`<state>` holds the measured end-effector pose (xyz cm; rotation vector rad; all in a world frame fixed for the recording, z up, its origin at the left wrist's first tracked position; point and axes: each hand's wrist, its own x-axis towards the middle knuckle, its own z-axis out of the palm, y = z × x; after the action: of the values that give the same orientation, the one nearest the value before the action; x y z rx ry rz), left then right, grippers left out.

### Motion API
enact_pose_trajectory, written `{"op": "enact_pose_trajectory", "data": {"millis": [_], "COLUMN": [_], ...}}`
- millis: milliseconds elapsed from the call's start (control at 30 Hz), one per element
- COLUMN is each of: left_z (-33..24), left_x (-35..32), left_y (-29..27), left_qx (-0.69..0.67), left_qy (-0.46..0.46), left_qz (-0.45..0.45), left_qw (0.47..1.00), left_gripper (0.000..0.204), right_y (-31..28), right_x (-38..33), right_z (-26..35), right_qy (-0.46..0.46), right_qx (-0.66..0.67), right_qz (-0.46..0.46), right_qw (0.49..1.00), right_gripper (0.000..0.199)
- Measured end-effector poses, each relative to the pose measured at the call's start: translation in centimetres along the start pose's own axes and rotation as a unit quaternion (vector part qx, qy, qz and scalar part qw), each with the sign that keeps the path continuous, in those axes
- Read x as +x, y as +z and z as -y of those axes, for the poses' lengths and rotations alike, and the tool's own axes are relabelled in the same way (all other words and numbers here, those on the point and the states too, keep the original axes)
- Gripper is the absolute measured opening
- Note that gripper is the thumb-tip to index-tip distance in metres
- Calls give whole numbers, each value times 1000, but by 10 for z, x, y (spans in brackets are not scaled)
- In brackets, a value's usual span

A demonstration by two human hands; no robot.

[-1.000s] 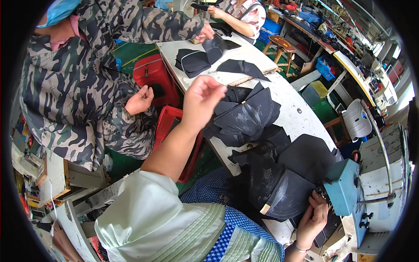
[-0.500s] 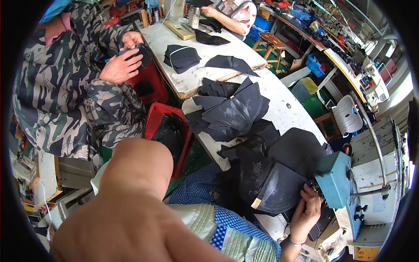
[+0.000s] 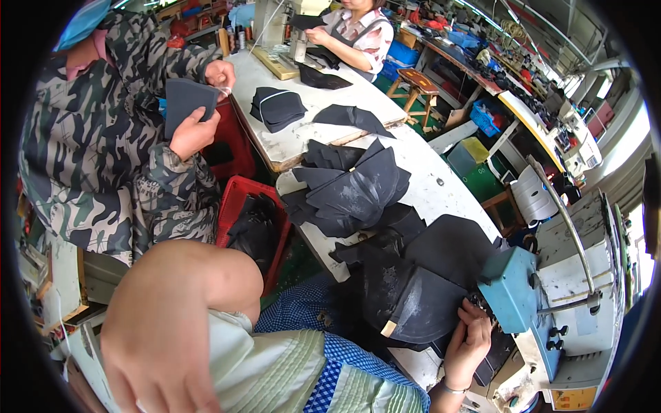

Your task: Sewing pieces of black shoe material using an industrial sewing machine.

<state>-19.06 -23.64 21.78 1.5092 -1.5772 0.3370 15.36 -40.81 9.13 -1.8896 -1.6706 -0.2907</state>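
My right hand (image 3: 469,339) is at the right edge of a stack of black, flat, curved pieces (image 3: 434,303), beside the teal head (image 3: 508,286) of a sewing machine. Its fingers are bent together on the edge of a black piece; the fingertips are partly hidden by the machine. Close up at the lower left is my left hand (image 3: 162,344), the arm bent at the elbow. Its back shows, slightly blurred, with the fingers stretched downward and cut off by the lower edge. Nothing shows in it.
Fanned black pieces (image 3: 358,189) and a tied black bundle (image 3: 277,109) lie on the white table (image 3: 441,182). A red crate (image 3: 231,196) with black pieces stands left of it. A co-worker in camouflage (image 3: 89,144) handles a black piece (image 3: 187,103); another person (image 3: 358,38) sits behind.
My left arm has swung so that the hand and its fingers now show at the lower left. My right hand stays by the machine. The camouflaged co-worker has raised a black piece.
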Motion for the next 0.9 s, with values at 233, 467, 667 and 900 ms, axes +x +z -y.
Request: {"op": "enact_pose_trajectory", "data": {"millis": [233,467,667,900], "left_z": [36,112,215,265], "left_x": [-77,-95,-84,-98], "left_y": [-17,-13,-15,12], "left_qx": [-29,109,473,526], "left_qy": [-140,-417,-459,-429], "left_qz": [-153,-235,-199,-224], "left_qw": [978,871,725,699], "left_gripper": [53,28,32,32], "right_y": [4,5,6,-6], "right_x": [1,1,0,10], "right_z": [-1,-1,2,23], "right_qy": [26,8,23,-23], "right_qx": [11,-8,-1,-19], "right_qz": [2,4,15,8], "right_qw": [1000,1000,1000,1000], "right_gripper": [17,18,16,16]}}
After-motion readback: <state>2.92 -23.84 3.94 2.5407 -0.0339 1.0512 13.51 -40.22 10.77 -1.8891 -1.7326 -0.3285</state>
